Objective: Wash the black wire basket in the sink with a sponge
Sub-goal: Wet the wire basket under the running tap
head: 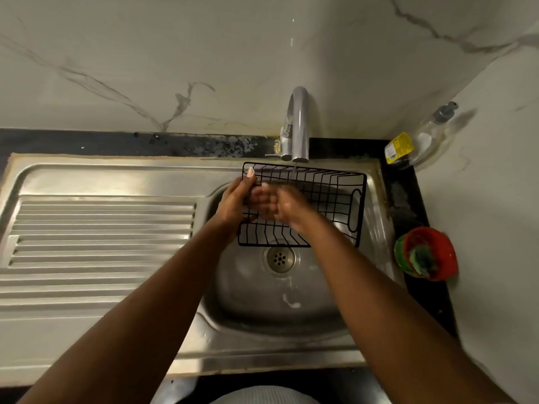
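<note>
Hands at my sink [291,310]: left hand [236,199] grips black wire basket [329,196]; right hand [287,207] blurred inside, grip unclear.

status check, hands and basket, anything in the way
Left hand grips basket at its left end, over the sink. Right hand blurred inside basket, grip unclear. Tap running onto it. Nothing blocking.
</note>
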`<state>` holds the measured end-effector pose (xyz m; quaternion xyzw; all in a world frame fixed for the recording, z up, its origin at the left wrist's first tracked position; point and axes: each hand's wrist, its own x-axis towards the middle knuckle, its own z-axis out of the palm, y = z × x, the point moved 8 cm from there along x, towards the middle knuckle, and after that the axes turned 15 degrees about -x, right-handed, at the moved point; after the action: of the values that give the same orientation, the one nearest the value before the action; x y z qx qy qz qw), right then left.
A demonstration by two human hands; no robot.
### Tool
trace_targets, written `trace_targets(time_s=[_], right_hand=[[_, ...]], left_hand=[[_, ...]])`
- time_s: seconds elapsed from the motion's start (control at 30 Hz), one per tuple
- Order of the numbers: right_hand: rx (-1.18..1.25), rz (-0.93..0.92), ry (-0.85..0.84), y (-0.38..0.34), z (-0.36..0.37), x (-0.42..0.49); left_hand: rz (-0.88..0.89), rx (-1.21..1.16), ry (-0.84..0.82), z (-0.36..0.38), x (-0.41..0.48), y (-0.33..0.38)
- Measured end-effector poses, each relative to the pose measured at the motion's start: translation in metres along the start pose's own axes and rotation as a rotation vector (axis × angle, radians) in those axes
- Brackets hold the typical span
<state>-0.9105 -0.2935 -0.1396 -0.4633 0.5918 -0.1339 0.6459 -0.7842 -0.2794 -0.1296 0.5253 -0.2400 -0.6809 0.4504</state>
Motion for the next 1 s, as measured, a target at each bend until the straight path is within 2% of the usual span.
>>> trace_targets(time_s=[0.07,0.13,0.27,0.3,0.37,0.43,0.5,0.6,0.7,0.77,0.83,0.9,0.93,1.0], right_hand=[[-0.265,0.149,-0.129,0.023,-0.016,-0.005],[-0.482,0.265,-0.091,0.038,-0.045,-0.008],[-1.001,0.257,0.455,0.019,-0.102,-0.017],[-1.142,0.225,0.537,0.011,-0.103,-0.02],[-1.324,0.118,0.539,0.003,-0.089,-0.02],[-1.375,0.052,0.392,0.005,-0.072,-0.012],[-1.283,0.023,0.23,0.006,-0.053,-0.005],[-1.14,-0.124,0.065,-0.013,-0.005,0.002],[-0.99,-0.236,-0.008,-0.031,0.031,0.005],[-0.684,-0.189,-0.02,-0.022,0.022,0.009],[-0.203,-0.065,0.085,-0.001,-0.013,0.01],[0.272,0.061,0.332,0.025,-0.056,0.005],[0.397,0.12,0.476,0.038,-0.074,0.0],[0.445,0.207,0.688,0.059,-0.095,-0.01]], left_hand=[[0.006,-0.001,0.017,-0.008,0.0,0.003],[0.004,-0.008,0.027,-0.013,-0.001,0.0],[-0.006,-0.057,0.047,-0.014,-0.001,-0.008],[-0.012,-0.072,0.051,-0.013,-0.001,-0.008],[-0.02,-0.084,0.071,-0.014,0.002,-0.007],[-0.02,-0.065,0.094,-0.018,0.003,-0.003],[-0.02,-0.04,0.097,-0.02,0.003,-0.003],[-0.042,-0.049,0.069,-0.01,-0.001,-0.011],[-0.077,-0.084,0.028,0.003,-0.004,-0.015],[-0.057,-0.035,0.018,0.002,-0.002,-0.008],[-0.059,0.009,0.003,-0.006,0.001,-0.004],[-0.087,0.025,0.01,-0.015,0.0,-0.006],[-0.101,0.022,0.023,-0.018,-0.002,-0.008],[-0.127,-0.005,0.045,-0.021,-0.004,-0.016]])
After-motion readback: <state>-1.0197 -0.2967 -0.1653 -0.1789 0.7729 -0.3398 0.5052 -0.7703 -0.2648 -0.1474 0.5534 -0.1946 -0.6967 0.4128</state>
